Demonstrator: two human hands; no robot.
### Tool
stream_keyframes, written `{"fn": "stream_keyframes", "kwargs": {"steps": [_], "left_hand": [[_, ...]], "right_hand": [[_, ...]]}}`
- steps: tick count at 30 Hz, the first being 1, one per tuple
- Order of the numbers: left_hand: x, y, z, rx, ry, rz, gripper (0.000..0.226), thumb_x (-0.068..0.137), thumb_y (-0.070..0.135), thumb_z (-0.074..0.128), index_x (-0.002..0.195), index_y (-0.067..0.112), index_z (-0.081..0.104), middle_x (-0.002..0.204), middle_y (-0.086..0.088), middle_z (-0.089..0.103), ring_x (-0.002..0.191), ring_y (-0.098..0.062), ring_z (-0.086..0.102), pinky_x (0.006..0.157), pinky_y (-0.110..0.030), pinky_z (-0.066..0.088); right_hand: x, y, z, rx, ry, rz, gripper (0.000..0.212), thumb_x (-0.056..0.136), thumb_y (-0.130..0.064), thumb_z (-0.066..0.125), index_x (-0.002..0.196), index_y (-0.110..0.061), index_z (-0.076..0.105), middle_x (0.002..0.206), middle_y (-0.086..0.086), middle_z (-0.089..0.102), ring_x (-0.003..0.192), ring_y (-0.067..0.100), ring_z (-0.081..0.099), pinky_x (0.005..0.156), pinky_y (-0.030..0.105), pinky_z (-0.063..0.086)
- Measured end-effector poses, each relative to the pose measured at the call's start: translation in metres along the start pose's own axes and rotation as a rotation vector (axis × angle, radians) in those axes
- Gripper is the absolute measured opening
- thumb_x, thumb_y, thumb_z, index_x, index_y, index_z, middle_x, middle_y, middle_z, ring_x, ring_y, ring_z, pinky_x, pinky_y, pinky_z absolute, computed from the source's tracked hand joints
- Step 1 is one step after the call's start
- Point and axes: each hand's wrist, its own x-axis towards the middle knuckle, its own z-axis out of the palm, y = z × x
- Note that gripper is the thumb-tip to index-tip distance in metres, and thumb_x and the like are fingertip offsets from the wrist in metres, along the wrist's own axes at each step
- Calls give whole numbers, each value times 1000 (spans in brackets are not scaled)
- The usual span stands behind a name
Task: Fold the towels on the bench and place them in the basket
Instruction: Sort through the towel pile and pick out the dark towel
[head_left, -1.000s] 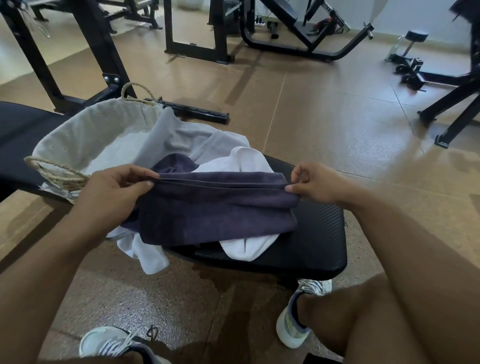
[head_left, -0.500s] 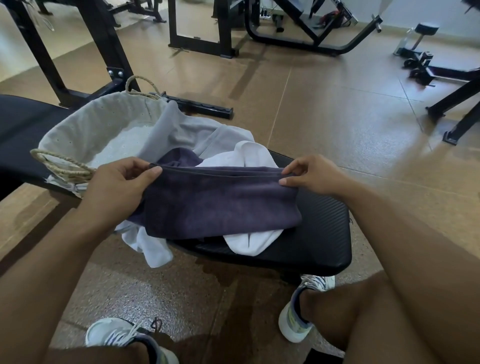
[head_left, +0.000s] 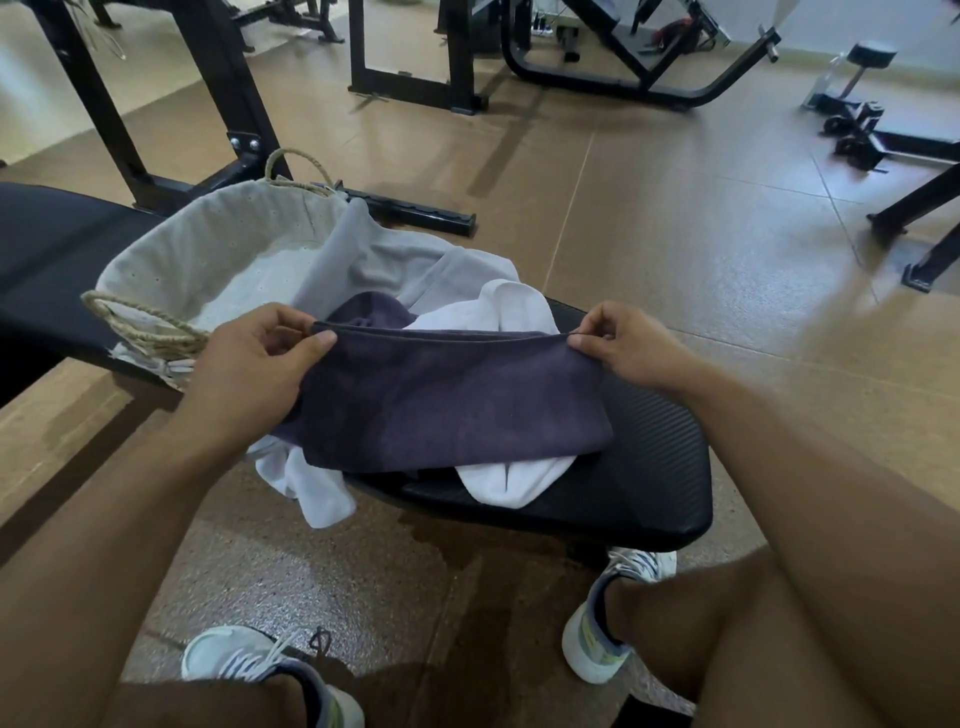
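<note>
Both hands — left hand (head_left: 254, 364), right hand (head_left: 621, 348) — pinch the purple towel's (head_left: 447, 405) top corners; soft and limp, it is best held there.

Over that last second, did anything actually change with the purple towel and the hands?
Very little. Both hands kept their pinch on the top edge of the dark purple towel: the left hand at its left corner, the right hand at its right. That edge looks drawn a bit straighter between them. The white towel underneath, the grey towel draped over the basket rim and the bench stayed put.
</note>
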Motion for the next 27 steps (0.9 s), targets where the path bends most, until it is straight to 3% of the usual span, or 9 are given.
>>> {"fn": "stream_keyframes", "kwargs": {"steps": [3, 6, 10, 18, 22, 27], "left_hand": [[-1, 2, 1, 7, 18, 22, 17, 91, 23, 74, 78, 28, 66, 72, 5, 71, 62, -12, 60, 66, -34, 50], [0, 1, 1, 10, 28, 24, 16, 90, 23, 76, 78, 28, 65, 72, 4, 70, 63, -16, 60, 68, -37, 51], [1, 2, 2, 27, 25, 22, 16, 90, 22, 76, 80, 26, 64, 80, -2, 71, 70, -16, 62, 73, -38, 51], [0, 2, 2, 36, 23, 24, 16, 90, 21, 76, 81, 30, 66, 84, -2, 73, 75, -18, 66, 77, -45, 57], [-1, 5, 3, 65, 25, 47, 17, 92, 17, 74, 86, 30, 64, 86, 4, 71, 78, -15, 66, 77, -38, 56], [-2, 5, 3, 33, 11, 32, 19, 93, 18, 73, 97, 34, 64, 86, 8, 74, 69, -1, 66, 67, -27, 50]], "right_hand": [[4, -1, 1, -22, 1, -14, 18, 91, -34, 73, 85, -23, 60, 84, -5, 70, 73, 12, 62, 79, 40, 53], [7, -2, 1, -64, -41, -16, 15, 88, -36, 77, 95, -26, 68, 94, -8, 71, 88, 11, 66, 84, 33, 53], [7, 0, 1, -202, -94, 1, 30, 87, -42, 76, 113, -29, 72, 106, -3, 70, 99, 15, 66, 89, 31, 51], [8, 1, 5, -192, -112, 0, 16, 88, -36, 76, 91, -22, 70, 86, -3, 70, 80, 15, 63, 73, 30, 47], [8, 2, 4, -225, -135, -11, 14, 91, -36, 72, 87, -25, 65, 87, -6, 69, 84, 16, 62, 70, 29, 45], [7, 7, 1, -173, -164, -3, 21, 86, -43, 77, 102, -32, 69, 102, -5, 72, 96, 16, 67, 91, 36, 53]]}}
